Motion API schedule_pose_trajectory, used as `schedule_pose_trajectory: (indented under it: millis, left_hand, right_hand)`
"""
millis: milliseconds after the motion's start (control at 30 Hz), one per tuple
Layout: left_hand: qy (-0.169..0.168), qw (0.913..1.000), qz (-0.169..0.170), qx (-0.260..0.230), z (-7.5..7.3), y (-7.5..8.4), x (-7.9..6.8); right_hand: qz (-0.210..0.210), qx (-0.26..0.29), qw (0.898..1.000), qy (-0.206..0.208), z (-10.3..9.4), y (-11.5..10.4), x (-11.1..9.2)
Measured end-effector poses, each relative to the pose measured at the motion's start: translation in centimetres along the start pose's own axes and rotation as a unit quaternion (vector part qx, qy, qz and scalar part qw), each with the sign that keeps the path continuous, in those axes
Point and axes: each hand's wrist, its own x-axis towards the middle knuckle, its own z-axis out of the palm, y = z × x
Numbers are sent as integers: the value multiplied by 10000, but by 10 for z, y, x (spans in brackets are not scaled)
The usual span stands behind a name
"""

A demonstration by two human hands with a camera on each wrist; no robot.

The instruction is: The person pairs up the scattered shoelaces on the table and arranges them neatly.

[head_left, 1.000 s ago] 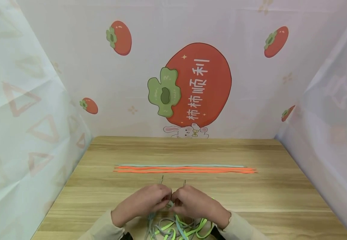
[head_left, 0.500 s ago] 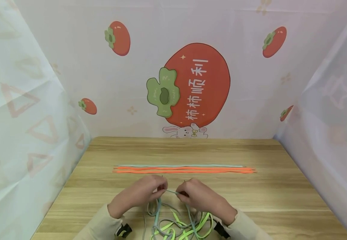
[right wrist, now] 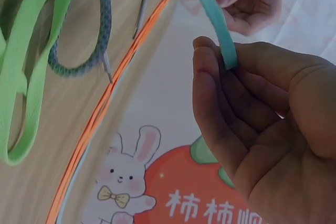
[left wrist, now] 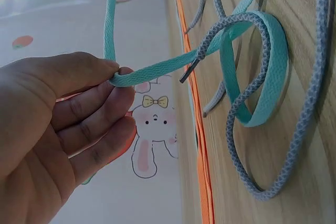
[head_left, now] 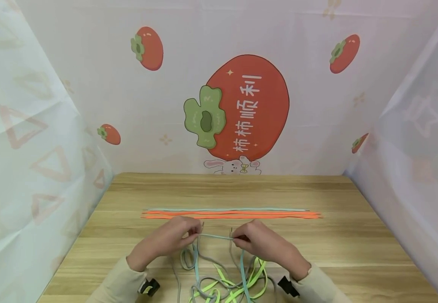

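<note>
A flat turquoise shoelace (head_left: 216, 236) stretches nearly straight between the hands, above the table. My left hand (head_left: 173, 236) pinches it between thumb and index finger, its other fingers loosely bent. My right hand (head_left: 266, 243) pinches the same lace farther along. From both hands the lace hangs down towards the tangle; in the left wrist view it makes a loop (left wrist: 275, 72) beside a grey round lace (left wrist: 233, 129) with a dark tip. Neon green laces (head_left: 256, 275) lie in the pile below the hands, mixed with grey ones.
Behind the hands, orange laces (head_left: 230, 217) lie straight side by side across the wooden table (head_left: 317, 252), with a pale turquoise lace (head_left: 226, 209) along their far side. White printed sheets (head_left: 298, 25) enclose the back and sides.
The hands, close together a second ago, have moved apart and slightly forward, drawing out a stretch of turquoise lace between them. More of the tangled laces below shows now.
</note>
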Motion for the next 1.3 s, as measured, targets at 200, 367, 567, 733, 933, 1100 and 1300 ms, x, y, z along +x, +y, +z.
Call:
schedule_pose_trajectory:
  millis: [200,367,567,733,933,1100,1300]
  left_hand:
    - [51,9999,-142,-3,-6,-7,-7]
    - [33,9993,-337,-130,-10,-11,-11]
    - [159,9992,-341,-96,-13,-15,-14]
    - [163,9989,-425,-136,-12,-19,-18]
    - [52,9979,-591,-270,-10,-24,-21]
    - [-2,9979,-593,-253,-7,-28,-21]
    - [32,9991,-402,-133,-1,-29,-19]
  right_hand:
    - [206,117,9997,-65,-11,9,-9]
    - [367,332,9987,-123,-20,19,-17]
    - [449,497,9978,35,-28,35,-28]
    - [640,593,9962,83,-31,48,-37]
    - [817,635,9946,84,-32,63,-50]
    - [853,551,9946,231,-36,75,-62]
    - [915,603,9934,343,-42,88,-74]
